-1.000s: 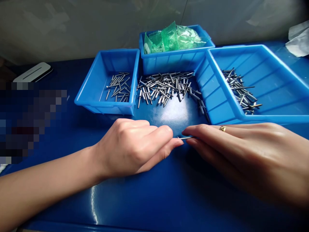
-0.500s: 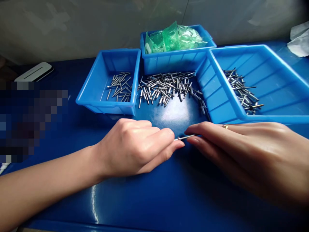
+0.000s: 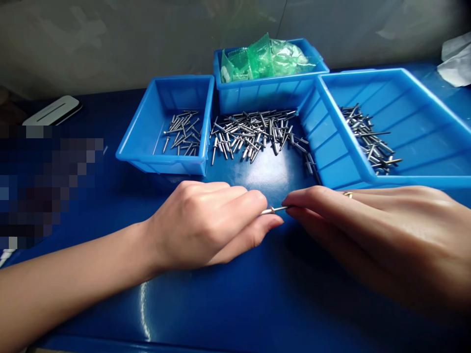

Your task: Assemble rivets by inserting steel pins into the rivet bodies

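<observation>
Between my two hands lies a silvery blind rivet (image 3: pixel 271 210), its flange and part of its thin stem showing. My left hand (image 3: pixel 209 223) is closed, pinching the body end between thumb and curled fingers. Thumb and fingertips of my right hand (image 3: pixel 371 230) close on the stem end; a ring is on one finger. Beyond the hands, a mixed pile of rivets and screws (image 3: pixel 253 132) lies on the blue tabletop (image 3: pixel 206 309). Screws (image 3: pixel 182 132) lie in the left blue bin (image 3: pixel 162 159). Several rivets (image 3: pixel 371 139) lie in the right blue bin (image 3: pixel 423 122).
A third blue bin (image 3: pixel 265 93) behind the pile holds green plastic packaging (image 3: pixel 261 59). A white device (image 3: pixel 53 110) rests at the back left, and white paper or plastic (image 3: pixel 456 61) at the back right. A grey wall (image 3: pixel 128 44) closes off the back.
My right fingertips have shifted slightly left along the rivet's stem, so less of it shows. More of the rivet body shows at my left fingers. The bins and pile stay put.
</observation>
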`<state>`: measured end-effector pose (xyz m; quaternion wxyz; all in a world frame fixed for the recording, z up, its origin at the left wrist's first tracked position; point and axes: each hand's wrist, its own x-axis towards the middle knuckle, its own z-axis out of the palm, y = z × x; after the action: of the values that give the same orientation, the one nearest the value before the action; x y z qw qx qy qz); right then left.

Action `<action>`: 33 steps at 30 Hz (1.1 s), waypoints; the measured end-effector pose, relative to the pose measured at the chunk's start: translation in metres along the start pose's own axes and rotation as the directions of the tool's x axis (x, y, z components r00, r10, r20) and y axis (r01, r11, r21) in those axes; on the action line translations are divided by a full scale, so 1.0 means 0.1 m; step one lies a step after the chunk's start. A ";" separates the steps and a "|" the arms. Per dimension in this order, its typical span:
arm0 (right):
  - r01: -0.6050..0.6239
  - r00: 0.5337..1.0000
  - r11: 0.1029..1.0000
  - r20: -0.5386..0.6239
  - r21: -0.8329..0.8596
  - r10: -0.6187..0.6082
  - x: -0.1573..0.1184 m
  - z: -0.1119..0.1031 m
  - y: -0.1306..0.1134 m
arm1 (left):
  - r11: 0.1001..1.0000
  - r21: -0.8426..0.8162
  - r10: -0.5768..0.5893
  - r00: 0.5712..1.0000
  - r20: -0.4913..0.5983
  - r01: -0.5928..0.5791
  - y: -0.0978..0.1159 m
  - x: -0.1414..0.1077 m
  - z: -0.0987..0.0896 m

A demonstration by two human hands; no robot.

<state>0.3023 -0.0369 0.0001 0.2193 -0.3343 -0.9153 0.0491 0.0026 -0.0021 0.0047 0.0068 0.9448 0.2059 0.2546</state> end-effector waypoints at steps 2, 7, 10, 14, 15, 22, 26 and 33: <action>0.010 1.000 1.000 0.009 0.006 -0.010 -0.01 -0.01 0.00 | 1.000 -0.011 -0.017 1.000 -0.017 0.017 0.01 0.00 0.00; 0.003 1.000 1.000 0.005 0.024 -0.003 -0.06 -0.03 -0.02 | 1.000 -0.010 -0.007 0.997 -0.077 0.006 0.00 -0.01 0.04; -0.008 1.000 0.999 0.010 0.040 0.008 -0.05 -0.02 -0.02 | 1.000 -0.008 -0.003 0.996 -0.091 0.003 0.00 -0.02 0.03; 0.011 1.000 0.999 -0.002 0.039 -0.011 -0.01 0.00 0.00 | 0.999 -0.040 -0.024 0.996 -0.091 0.020 0.01 -0.06 0.02; 0.016 1.000 0.999 -0.005 0.038 -0.015 0.00 0.00 0.00 | 0.998 -0.061 -0.022 0.995 -0.102 0.016 0.01 -0.08 0.03; 0.037 0.999 0.998 0.024 0.057 -0.038 -0.01 -0.01 -0.02 | 0.989 -0.145 -0.005 0.987 -0.158 -0.018 0.01 -0.10 0.11; 0.028 0.999 0.999 -0.020 0.036 -0.027 0.01 -0.02 -0.04 | 0.989 -0.138 0.039 0.997 -0.062 -0.047 0.04 -0.04 -0.01; -0.021 0.994 0.992 0.109 0.122 0.008 0.03 -0.04 -0.09 | 0.994 -0.107 0.002 0.999 -0.045 -0.007 0.04 -0.03 -0.02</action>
<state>0.2966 -0.0415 0.0067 0.1890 -0.3237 -0.9186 0.1252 0.0008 -0.0067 0.0060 0.0524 0.9377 0.1897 0.2863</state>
